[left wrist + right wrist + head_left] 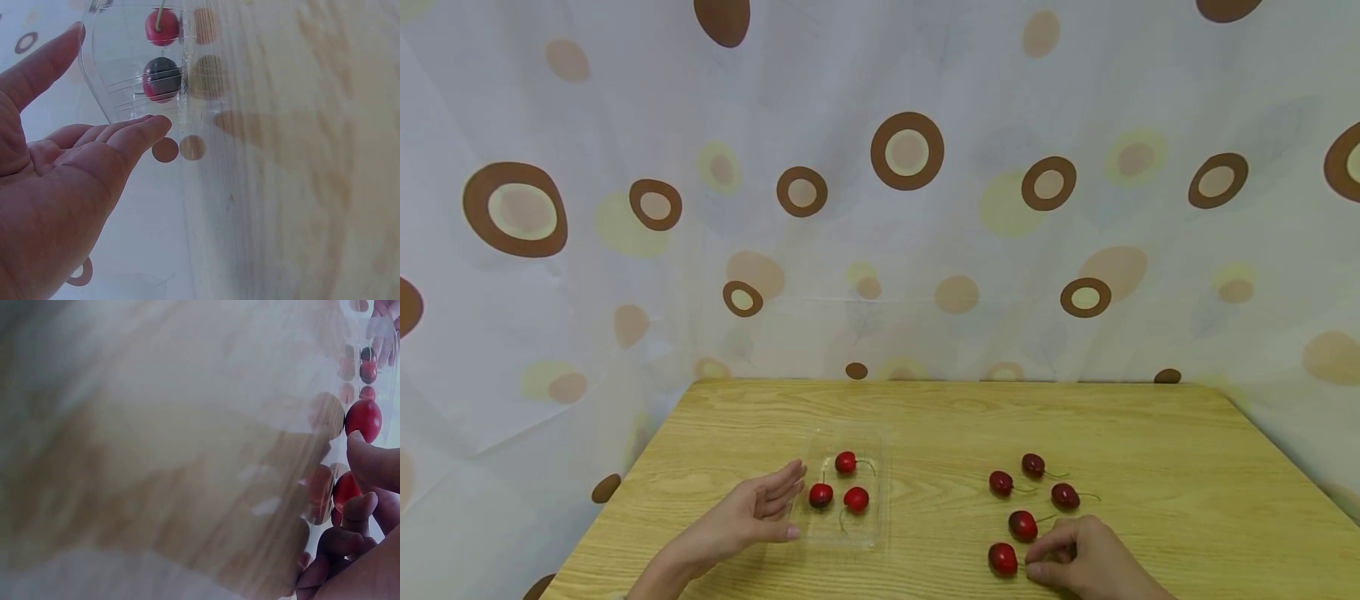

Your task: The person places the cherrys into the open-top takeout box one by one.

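Near cherry (1002, 560), stem end pinched

Step in hand, as judged: stem end gripped by right hand (1086, 554), thumb and finger narrowed; a firm hold is called for before lifting. Cherry placed on table (940, 450) at right, nearest of five there; round, glossy, red, darkened at left. Clear tray (882, 500), left, flanked by left hand (743, 518), thumb held wide of fingers.

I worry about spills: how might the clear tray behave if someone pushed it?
The clear tray probably slides readily: its walls look thin and it holds three cherries. Sitting low, it seems unlikely to tip, though those round cherries might roll.
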`<action>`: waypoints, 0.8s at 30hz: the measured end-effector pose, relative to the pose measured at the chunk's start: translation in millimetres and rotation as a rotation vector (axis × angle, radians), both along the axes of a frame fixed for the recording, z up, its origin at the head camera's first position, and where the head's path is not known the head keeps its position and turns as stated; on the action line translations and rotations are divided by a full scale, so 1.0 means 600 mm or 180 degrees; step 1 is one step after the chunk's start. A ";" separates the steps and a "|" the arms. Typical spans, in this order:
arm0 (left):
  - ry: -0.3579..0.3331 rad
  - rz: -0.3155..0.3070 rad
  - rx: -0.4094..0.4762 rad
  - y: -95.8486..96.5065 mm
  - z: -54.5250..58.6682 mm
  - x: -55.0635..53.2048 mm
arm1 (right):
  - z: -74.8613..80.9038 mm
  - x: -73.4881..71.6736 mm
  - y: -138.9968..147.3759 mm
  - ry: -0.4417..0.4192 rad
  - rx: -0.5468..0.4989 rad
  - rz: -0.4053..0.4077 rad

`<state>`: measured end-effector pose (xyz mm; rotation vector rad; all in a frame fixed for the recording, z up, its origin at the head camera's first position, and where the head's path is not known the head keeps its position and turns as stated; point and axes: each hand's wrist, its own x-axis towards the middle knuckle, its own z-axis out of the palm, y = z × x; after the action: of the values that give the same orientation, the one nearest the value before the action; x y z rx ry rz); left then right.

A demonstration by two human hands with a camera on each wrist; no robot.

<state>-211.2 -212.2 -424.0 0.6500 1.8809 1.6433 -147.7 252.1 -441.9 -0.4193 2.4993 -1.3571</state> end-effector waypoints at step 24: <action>-0.0036 0.0019 -0.0001 0.002 -0.001 0.000 | 0.075 -0.019 -0.058 0.0732 0.0248 -0.0343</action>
<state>-211.3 -211.3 -424.6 0.6343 1.8769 1.6470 -159.4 217.4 -396.8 -0.4531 2.7885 -1.3111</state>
